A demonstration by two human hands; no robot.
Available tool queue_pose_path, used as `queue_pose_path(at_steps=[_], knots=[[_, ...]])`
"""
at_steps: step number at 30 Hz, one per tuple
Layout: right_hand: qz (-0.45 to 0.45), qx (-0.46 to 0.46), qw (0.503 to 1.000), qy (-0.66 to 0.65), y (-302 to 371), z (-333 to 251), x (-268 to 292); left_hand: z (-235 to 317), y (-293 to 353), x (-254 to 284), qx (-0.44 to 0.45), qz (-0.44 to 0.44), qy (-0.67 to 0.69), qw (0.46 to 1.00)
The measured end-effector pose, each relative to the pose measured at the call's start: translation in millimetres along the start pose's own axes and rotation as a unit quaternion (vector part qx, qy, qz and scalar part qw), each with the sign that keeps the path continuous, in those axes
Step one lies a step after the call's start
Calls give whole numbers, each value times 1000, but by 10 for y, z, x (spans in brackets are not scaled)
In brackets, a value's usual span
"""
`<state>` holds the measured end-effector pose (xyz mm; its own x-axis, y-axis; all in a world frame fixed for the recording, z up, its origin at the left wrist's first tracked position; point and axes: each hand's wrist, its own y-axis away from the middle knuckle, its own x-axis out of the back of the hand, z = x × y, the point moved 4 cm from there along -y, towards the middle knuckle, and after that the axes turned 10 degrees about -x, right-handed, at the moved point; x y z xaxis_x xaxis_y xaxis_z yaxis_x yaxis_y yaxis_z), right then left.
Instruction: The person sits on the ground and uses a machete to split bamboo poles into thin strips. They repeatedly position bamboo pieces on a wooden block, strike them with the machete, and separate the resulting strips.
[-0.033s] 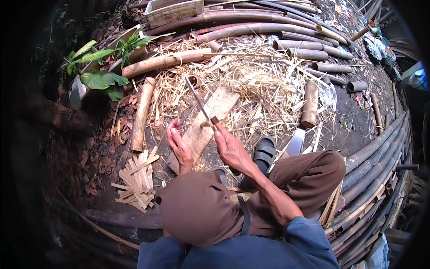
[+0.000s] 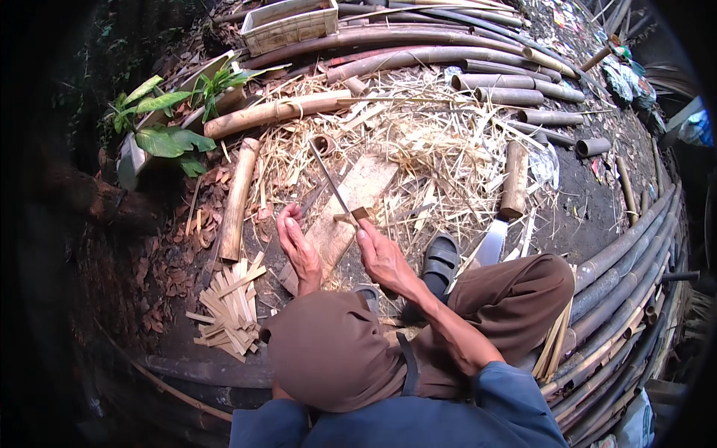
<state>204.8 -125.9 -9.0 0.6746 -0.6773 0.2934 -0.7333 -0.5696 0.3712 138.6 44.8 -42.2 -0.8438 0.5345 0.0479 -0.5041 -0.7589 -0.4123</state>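
In my right hand (image 2: pixel 385 260) is a knife (image 2: pixel 328 175), its long narrow blade pointing up and to the left. The fingers wrap around its brown handle. A small pale piece of bamboo (image 2: pixel 344 218) shows at the base of the blade; whether it touches the knife I cannot tell. To the left, my left hand (image 2: pixel 300 250) is raised with its fingers loosely curled and apart from the thumb, holding nothing that I can see. Below the blade a flat wooden board (image 2: pixel 364 179) lies on the ground, running from near my left hand toward the far middle.
A heap of split bamboo strips (image 2: pixel 231 306) lies at the left, beside a bamboo length (image 2: pixel 239 201). Pale shavings (image 2: pixel 441 142) cover the ground ahead. A saw (image 2: pixel 493 243) lies right of my sandal (image 2: pixel 441 257). Bamboo poles (image 2: pixel 620 257) line the right; a crate (image 2: pixel 291 28) stands far back.
The view has shifted slightly, so the board and bamboo appear a little lower. Both hands and the knife keep nearly the same pose.
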Motion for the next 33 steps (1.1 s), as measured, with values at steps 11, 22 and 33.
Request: queue_pose_path(at_steps=[11,22,33], knots=[[-126,-24,989,-74,-358,-200,193,722,-654,-703,-151,-279,-108,942],[-80,-52,995,12,-950,298,662,664,-917,-1592,-266,-483,-120,826],[-39,-73,996,-21,-941,478,794,540,-811,-1967,-274,-476,-107,829]])
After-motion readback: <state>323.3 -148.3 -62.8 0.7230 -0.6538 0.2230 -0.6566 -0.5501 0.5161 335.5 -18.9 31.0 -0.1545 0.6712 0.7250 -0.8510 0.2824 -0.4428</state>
